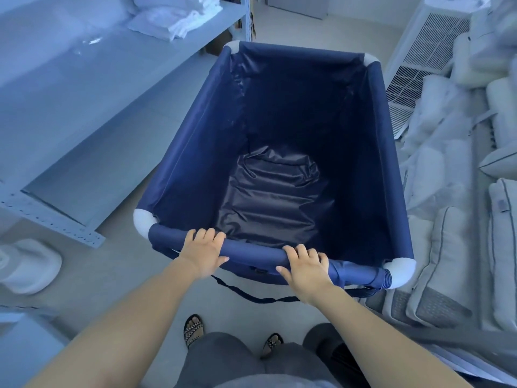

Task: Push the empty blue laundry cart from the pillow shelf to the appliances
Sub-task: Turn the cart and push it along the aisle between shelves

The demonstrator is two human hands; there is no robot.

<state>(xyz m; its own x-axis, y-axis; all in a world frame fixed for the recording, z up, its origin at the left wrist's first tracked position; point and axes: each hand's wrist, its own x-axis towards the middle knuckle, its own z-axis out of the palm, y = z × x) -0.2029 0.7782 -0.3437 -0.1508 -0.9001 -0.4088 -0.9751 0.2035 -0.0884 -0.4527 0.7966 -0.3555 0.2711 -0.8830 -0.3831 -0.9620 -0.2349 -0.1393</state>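
The blue fabric laundry cart point(380, 152) fills the middle of the view, with white corner joints and nothing inside but its dark wrinkled liner. My left hand point(203, 253) grips the near top rail left of centre. My right hand point(306, 268) grips the same rail to the right. A black strap hangs below the rail. The pillow shelf point(458, 247) stands right beside the cart's right side, stacked with white pillows.
A grey metal shelf unit point(84, 88) with folded white linen point(173, 16) runs along the left. A white louvred appliance point(419, 68) stands at the far right. A white bundle point(28, 264) lies on the floor at the left. Open floor lies ahead beyond the cart.
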